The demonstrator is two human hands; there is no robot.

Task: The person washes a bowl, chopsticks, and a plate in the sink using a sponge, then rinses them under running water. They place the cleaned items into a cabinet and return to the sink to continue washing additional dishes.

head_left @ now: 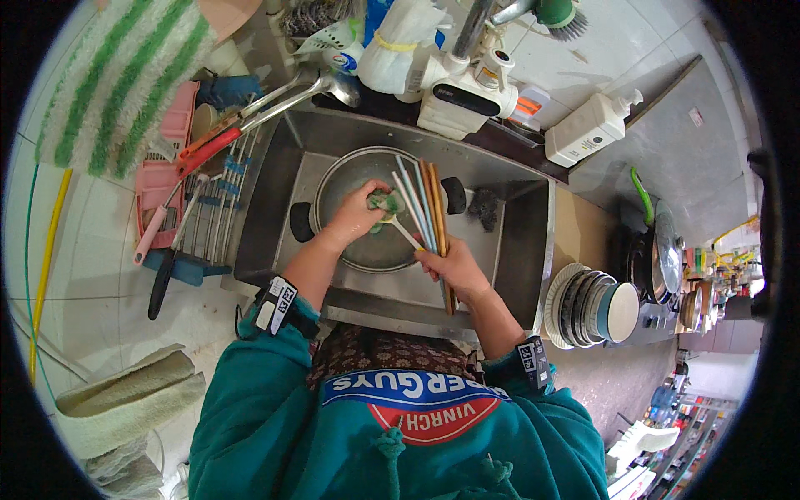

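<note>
Over the sink (515, 242), my left hand (354, 218) is closed around a green-and-white scrubbing sponge (382, 201), pressed about the head end of a light-coloured spoon (407, 234). The spoon's bowl is mostly hidden by the sponge and fingers. My right hand (460, 268) grips a bundle of several chopsticks (430, 200), some whitish or bluish and some brown, fanned upward. The spoon's handle runs into the same right-hand grip. Below both hands, a round pot (343, 167) with two black handles sits in the sink, with cloudy liquid inside.
A dark steel-wool scrubber (482, 208) lies in the sink, right of the pot. Ladles (333, 87) and a rack (218, 212) are at the left. Stacked bowls and plates (583, 307) stand right, near a pan (664, 254). A pump bottle (590, 129) stands behind.
</note>
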